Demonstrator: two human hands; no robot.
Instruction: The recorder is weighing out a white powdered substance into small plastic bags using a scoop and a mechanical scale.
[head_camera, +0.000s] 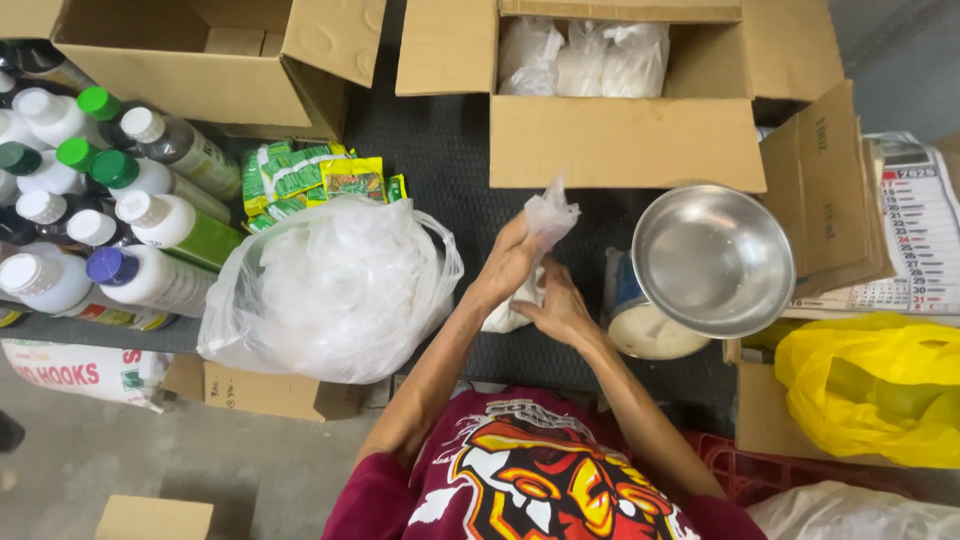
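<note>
My left hand (508, 262) pinches the twisted top of a small clear plastic bag (548, 216) filled with white powder. My right hand (562, 310) grips the same bag lower down, around its filled bottom, just above the dark mat (440, 160). Both hands meet in the middle of the view, between a big clear bag of plastic bags (330, 290) on the left and a steel bowl (712, 258) on the right.
The steel bowl rests on a round container of white powder (645, 335). An open carton (620, 140) at the back holds several filled bags. Bottles (120, 230) and green sachets (310, 175) lie at the left, flat cardboard (825, 190) and a yellow bag (870, 385) at the right.
</note>
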